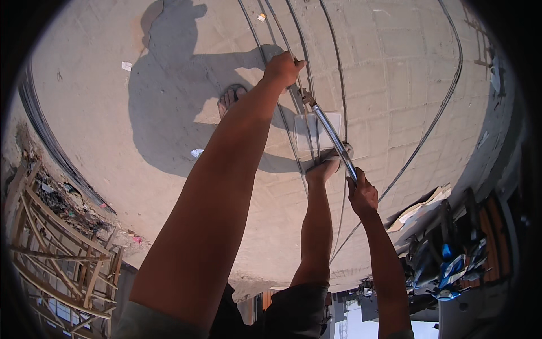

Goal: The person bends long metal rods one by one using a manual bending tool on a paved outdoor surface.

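Note:
My left hand (282, 70) is closed around a thin dark metal rod (280, 28) that runs along the paved ground. Just below that hand, the brownish jawed head (306, 97) of a bar tool sits at the rods; whether it grips one I cannot tell. From this head a shiny metal pipe handle (332, 131) slants down to the right. My right hand (364, 192) is wrapped around the handle's lower end. Beneath the tool lies a pale, square, translucent panel (305, 121), with rods crossing over it.
My sandalled feet (230, 97) stand by the rods. More long rods (339, 56) curve across the paving, and a bundle (42, 116) lies at far left. A wooden frame (62, 254) is at lower left, beside rubble. Parked motorbikes (449, 265) stand at lower right.

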`<state>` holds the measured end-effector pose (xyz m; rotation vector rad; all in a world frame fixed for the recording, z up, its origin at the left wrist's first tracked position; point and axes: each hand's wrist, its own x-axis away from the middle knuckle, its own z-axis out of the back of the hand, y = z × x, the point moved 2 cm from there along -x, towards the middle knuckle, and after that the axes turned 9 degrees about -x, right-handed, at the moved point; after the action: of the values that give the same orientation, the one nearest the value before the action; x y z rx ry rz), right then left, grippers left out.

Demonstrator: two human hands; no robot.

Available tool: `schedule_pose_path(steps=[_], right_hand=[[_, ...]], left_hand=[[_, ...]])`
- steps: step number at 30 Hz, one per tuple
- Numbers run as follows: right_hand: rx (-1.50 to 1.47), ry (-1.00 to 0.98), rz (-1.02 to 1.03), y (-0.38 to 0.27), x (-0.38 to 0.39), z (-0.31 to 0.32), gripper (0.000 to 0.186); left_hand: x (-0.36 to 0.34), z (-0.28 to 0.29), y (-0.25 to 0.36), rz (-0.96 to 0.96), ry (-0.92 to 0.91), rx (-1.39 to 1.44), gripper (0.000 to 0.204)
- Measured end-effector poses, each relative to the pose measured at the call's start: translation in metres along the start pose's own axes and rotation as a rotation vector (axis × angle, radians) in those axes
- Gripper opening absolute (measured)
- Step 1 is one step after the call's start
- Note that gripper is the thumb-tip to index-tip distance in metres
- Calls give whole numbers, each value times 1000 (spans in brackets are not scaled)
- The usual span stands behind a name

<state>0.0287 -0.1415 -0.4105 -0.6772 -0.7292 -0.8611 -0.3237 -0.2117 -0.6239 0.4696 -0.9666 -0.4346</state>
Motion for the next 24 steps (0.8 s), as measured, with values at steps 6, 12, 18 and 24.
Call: schedule_pose_path(steps=[6, 12, 18, 24], right_hand=[[-273, -93, -126, -26, 25, -13, 33], [-578, -250, -325, -117, 39, 43, 37], [-355, -147, -155, -140, 34, 76, 36], [-200, -76, -52, -122, 35, 28, 50]], left_hand=[[13, 7, -6, 142, 25, 193, 34], [21, 17, -19, -61, 202, 83, 36], [32, 21, -2, 14, 79, 92, 41], [25, 21, -10, 53, 103, 37, 43]])
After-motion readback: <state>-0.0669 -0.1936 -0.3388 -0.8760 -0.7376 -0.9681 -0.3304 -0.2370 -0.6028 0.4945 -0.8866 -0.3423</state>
